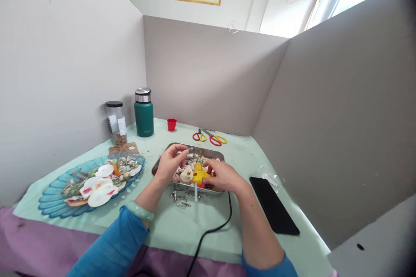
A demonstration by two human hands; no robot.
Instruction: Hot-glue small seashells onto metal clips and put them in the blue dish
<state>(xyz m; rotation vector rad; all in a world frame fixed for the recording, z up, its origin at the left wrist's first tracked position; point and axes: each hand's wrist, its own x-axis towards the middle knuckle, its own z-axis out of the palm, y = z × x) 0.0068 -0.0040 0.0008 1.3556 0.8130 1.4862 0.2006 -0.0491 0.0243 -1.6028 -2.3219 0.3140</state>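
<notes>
My right hand (224, 175) is closed round a yellow hot glue gun (199, 174). A pale glue stick (196, 192) pokes out of it toward me, and a black cord (211, 230) runs down over the table's near edge. Left of it, my left hand (173, 162) is raised in a pinch over the metal tray (156, 168); what its fingertips hold, if anything, I cannot make out. Shells (186, 175) fill the tray beneath both hands. Several small metal clips or pins (182, 203) lie on the cloth before the tray.
At left stands a blue scalloped plate (53, 205) of shells. Behind it are a clear jar (116, 123), a green bottle (144, 117) and a red cup (172, 124). Two scissors (215, 140) lie at the back. A black phone (274, 205) and clear plastic bag (268, 177) lie right. Grey partitions (211, 73) enclose the table.
</notes>
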